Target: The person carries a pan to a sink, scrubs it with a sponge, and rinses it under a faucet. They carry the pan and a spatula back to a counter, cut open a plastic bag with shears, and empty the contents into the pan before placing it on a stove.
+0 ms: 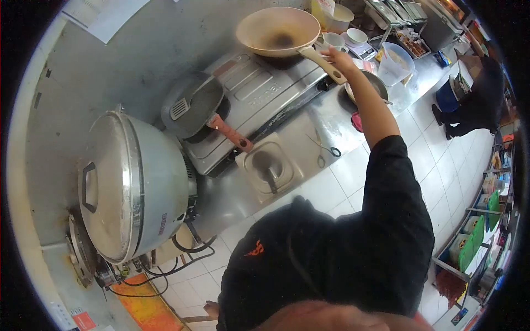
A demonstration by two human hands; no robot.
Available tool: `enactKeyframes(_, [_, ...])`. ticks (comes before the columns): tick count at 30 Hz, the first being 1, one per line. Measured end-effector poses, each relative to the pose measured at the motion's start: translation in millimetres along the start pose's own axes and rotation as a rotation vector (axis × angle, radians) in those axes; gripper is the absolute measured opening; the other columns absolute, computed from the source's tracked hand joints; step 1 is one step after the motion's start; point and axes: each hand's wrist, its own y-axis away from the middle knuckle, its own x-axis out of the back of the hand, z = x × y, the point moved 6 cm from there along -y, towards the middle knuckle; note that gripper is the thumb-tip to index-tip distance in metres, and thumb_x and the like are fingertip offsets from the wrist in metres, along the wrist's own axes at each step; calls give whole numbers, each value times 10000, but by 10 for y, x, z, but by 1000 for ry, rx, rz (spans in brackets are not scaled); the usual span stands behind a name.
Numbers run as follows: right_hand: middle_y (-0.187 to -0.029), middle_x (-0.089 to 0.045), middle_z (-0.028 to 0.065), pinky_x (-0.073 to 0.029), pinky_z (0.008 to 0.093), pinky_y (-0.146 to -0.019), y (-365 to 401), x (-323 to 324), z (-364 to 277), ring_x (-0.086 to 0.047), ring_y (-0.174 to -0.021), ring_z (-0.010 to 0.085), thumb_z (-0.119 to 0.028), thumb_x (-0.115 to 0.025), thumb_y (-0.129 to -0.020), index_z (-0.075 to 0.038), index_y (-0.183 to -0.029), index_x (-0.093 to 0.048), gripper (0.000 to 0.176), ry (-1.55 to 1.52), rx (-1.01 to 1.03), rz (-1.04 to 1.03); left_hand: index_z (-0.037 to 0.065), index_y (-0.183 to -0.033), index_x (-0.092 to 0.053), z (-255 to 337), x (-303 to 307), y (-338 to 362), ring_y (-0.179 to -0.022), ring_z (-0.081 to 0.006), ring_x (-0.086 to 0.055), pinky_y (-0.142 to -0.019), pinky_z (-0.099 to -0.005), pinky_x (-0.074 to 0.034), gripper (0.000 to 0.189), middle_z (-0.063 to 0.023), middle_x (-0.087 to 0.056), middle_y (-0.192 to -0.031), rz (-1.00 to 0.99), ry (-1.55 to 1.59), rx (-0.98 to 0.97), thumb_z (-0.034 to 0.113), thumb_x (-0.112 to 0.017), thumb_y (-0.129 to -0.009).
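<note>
My right arm stretches out over the counter. My right hand (341, 62) is beside the beige handle (324, 65) of a wok (279, 32), just below a white mug (333, 41). Its fingers look extended towards the mug; whether they touch it I cannot make out. The wok sits on the far burner of a gas stove (259, 88). On the near burner rests a grey pan (193, 105) with a reddish handle, a slotted turner (181, 108) lying in it. My left hand (211, 309) hangs low by my side, mostly hidden, its fingers barely showing.
A large rice cooker (135, 187) stands at the left, cables below it. Scissors (323, 150) and a metal container (270, 168) lie at the counter's front. Beyond are a scale (361, 51), a bowl (357, 36) and a plastic tub (396, 63). Another person (480, 94) stands at right.
</note>
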Motion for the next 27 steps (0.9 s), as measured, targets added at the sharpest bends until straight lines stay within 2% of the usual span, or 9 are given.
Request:
enactKeyframes(2, [-775,-627,119,-464,328,-556,-167,544,129,-609,-664,204,-296,-571,-767,-15,-974,-580,349,574,414,262,-36,-780,-504,79,16,38,-722,-409,-538,-655,-476,-413,297,-224,-559,-756,-10,0,-6,257,-466,-810])
enactKeyframes(5, [-753,-587,89,-447,250,-495,-716,999,1156,-563,-587,148,-235,-577,-797,-9,-878,-542,243,753,354,49,-37,-777,-506,162,44,117,-720,-408,-538,-655,-476,-413,299,-224,-559,-750,-15,-1,1,258,-470,-810])
enactKeyframes(7, [-742,-587,86,-444,255,-494,-38,566,1020,-557,-581,135,-102,-676,-713,0,-827,-542,203,983,422,377,-37,-776,-507,163,60,165,-719,-408,-538,-654,-476,-413,300,-224,-559,-746,-16,-4,2,259,-472,-810])
enactKeyframes(10, [-727,-573,64,-445,259,-506,30,562,1061,-544,-576,128,-8,-704,-658,-3,-821,-529,239,736,437,428,-38,-773,-508,186,89,213,-716,-407,-539,-654,-476,-414,303,-225,-559,-740,-19,-10,0,261,-475,-809])
enactKeyframes(15, [-779,-537,129,-423,392,-708,255,161,699,-505,-839,328,-110,-638,-637,-43,-732,-558,141,1303,797,314,-39,-768,-510,300,128,237,-713,-406,-539,-654,-476,-414,307,-225,-558,-730,-27,-28,-23,264,-481,-809])
enactKeyframes(20, [-922,-561,100,-455,388,-748,-266,581,1090,-559,-877,287,-206,-511,-767,-83,-887,-558,178,1378,658,284,-40,-763,-512,451,139,218,-710,-404,-540,-654,-476,-414,311,-225,-558,-719,-26,-29,-82,266,-487,-808])
enactKeyframes(22, [-904,-523,77,-480,360,-733,148,28,806,-568,-840,276,-149,-479,-779,-99,-846,-561,117,1971,830,-29,-41,-761,-513,490,122,208,-708,-404,-541,-654,-476,-414,313,-225,-558,-715,-21,-30,-103,267,-489,-808])
enactKeyframes(26, [-776,-454,8,-443,355,-687,247,-99,808,-493,-759,167,-140,-481,-689,-129,-639,-499,54,2051,1259,-45,-41,-755,-516,579,146,222,-706,-401,-542,-654,-475,-416,321,-224,-558,-706,-14,1,-145,275,-496,-808])
enactKeyframes(27, [-763,-453,3,-448,349,-666,207,-94,790,-492,-699,167,-133,-477,-697,-126,-635,-500,66,1971,1217,-9,-40,-752,-517,588,156,226,-705,-399,-542,-654,-473,-418,327,-223,-558,-703,-19,24,-154,281,-500,-809])
